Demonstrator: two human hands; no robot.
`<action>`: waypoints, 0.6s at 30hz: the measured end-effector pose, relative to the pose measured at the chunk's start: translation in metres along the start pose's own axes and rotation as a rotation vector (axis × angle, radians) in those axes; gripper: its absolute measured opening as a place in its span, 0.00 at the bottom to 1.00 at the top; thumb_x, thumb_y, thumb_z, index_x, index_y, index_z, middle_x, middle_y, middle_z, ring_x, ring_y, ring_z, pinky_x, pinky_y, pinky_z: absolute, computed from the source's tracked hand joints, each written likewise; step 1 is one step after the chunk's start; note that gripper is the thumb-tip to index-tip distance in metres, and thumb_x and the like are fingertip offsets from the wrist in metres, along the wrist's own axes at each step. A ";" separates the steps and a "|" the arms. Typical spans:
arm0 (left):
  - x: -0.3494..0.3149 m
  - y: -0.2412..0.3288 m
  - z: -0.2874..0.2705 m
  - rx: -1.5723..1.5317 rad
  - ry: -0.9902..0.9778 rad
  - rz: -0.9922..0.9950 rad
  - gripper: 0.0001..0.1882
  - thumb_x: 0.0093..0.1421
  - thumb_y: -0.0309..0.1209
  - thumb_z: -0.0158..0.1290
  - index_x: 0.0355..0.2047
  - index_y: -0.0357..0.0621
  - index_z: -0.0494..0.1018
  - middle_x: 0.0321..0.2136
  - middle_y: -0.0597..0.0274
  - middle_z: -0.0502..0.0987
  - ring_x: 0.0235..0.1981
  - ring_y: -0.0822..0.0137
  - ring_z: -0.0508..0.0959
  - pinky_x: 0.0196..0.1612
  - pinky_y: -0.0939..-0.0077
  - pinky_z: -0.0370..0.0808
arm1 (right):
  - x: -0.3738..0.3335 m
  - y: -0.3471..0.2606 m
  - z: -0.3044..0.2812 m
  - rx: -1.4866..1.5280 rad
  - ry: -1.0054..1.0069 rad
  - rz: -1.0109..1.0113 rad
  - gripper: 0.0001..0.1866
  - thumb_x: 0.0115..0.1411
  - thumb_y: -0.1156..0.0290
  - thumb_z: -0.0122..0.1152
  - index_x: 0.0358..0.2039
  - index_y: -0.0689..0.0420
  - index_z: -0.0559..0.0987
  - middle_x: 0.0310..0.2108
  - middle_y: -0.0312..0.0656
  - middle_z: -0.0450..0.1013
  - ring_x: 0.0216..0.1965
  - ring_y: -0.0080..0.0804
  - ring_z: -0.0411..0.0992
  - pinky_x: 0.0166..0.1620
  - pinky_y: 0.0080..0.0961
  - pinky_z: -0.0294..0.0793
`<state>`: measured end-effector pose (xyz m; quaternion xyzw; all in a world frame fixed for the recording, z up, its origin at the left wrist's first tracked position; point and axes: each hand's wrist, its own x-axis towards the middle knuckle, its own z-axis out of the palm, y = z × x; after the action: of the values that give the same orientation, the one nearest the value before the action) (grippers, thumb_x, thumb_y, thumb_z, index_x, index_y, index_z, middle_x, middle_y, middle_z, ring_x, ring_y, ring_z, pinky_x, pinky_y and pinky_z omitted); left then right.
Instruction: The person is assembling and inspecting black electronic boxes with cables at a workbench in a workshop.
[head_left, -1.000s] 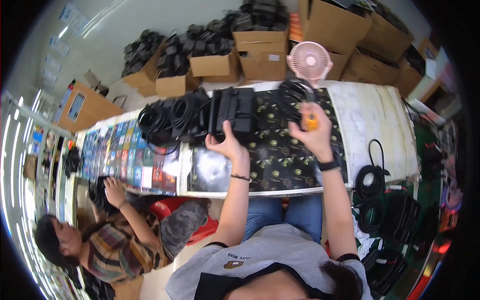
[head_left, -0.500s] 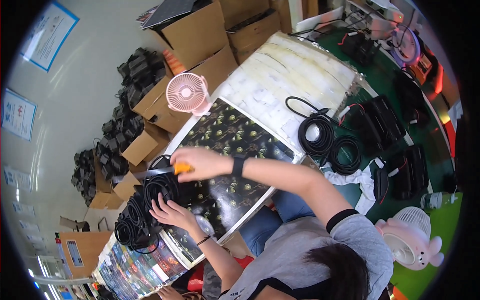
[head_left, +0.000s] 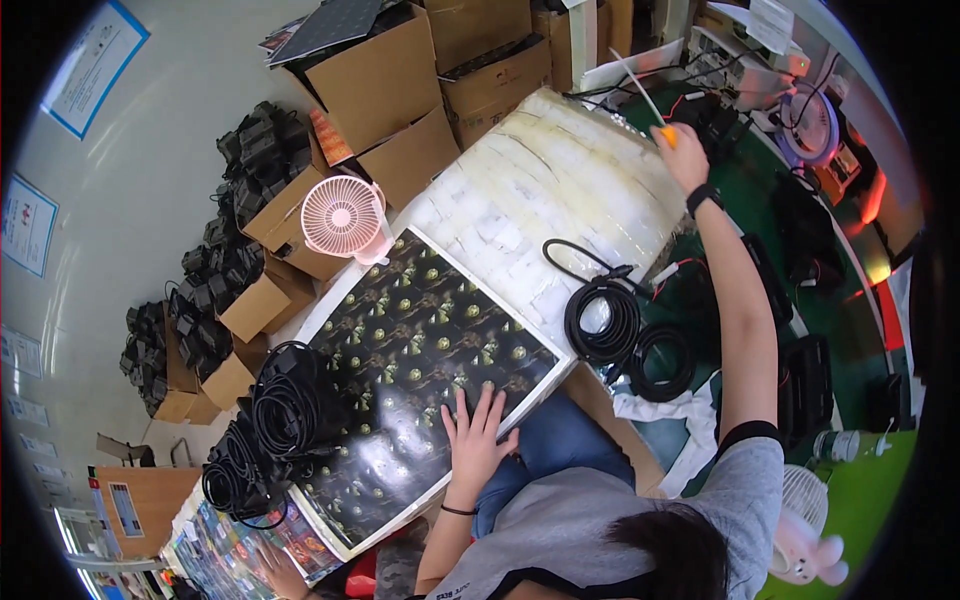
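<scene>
— Moved since the earlier frame: right hand [head_left: 684,158], from the looped black cables with dark boxes [head_left: 287,410] to the far right; left hand [head_left: 478,440], off those cables and nearer the body.
— State of each?
— Right: fingers closed round the orange handle of a slim tool with a long, pale, straight shaft [head_left: 668,136], angled away from the body. Whether the hand touches the dark-green work surface [head_left: 750,188], cannot tell. Left: fingers spread, palm down on the glossy black sheet with pale floral print [head_left: 410,345], near its front edge.
— Cables, location?
— Left side of the sheet, apart from both hands.
— Other items?
— Round pink plastic fan [head_left: 342,217], far edge; flat coil of black cable [head_left: 603,318], near the sheet's right corner.
</scene>
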<state>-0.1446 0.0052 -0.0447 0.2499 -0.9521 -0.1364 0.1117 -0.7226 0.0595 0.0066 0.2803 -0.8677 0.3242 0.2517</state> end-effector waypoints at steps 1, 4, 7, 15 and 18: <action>0.000 -0.001 0.005 0.077 0.000 0.041 0.32 0.54 0.45 0.61 0.59 0.56 0.69 0.64 0.62 0.63 0.65 0.39 0.57 0.64 0.32 0.48 | 0.004 0.033 0.004 -0.059 -0.037 0.075 0.23 0.59 0.50 0.61 0.39 0.59 0.81 0.46 0.50 0.74 0.45 0.50 0.74 0.50 0.39 0.73; 0.000 -0.008 0.010 0.030 0.025 0.073 0.32 0.53 0.48 0.62 0.59 0.60 0.71 0.64 0.64 0.64 0.65 0.37 0.57 0.63 0.30 0.48 | 0.000 0.119 0.011 -0.168 -0.124 0.057 0.25 0.58 0.48 0.62 0.39 0.61 0.81 0.50 0.53 0.72 0.51 0.50 0.71 0.54 0.39 0.71; -0.001 -0.009 0.012 0.020 -0.002 0.053 0.34 0.51 0.50 0.62 0.59 0.62 0.71 0.64 0.64 0.64 0.65 0.38 0.57 0.63 0.29 0.48 | 0.000 0.158 0.030 -0.152 -0.247 0.155 0.27 0.58 0.46 0.61 0.41 0.61 0.81 0.54 0.55 0.70 0.58 0.51 0.65 0.59 0.38 0.67; -0.002 -0.008 0.017 0.025 0.054 0.036 0.33 0.49 0.50 0.63 0.57 0.63 0.73 0.63 0.66 0.66 0.66 0.38 0.56 0.63 0.28 0.47 | 0.011 0.131 0.038 -0.265 -0.450 0.185 0.23 0.59 0.50 0.60 0.50 0.49 0.77 0.46 0.57 0.72 0.51 0.55 0.70 0.53 0.43 0.71; -0.001 -0.009 0.017 0.011 0.060 0.041 0.32 0.52 0.51 0.61 0.58 0.65 0.71 0.65 0.69 0.63 0.67 0.42 0.54 0.64 0.30 0.46 | 0.005 0.104 0.019 -0.440 -0.424 0.147 0.18 0.59 0.56 0.61 0.50 0.41 0.76 0.43 0.54 0.72 0.42 0.55 0.75 0.45 0.44 0.76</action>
<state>-0.1439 0.0014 -0.0635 0.2351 -0.9539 -0.1211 0.1416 -0.7990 0.1101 -0.0466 0.2170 -0.9682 0.0801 0.0957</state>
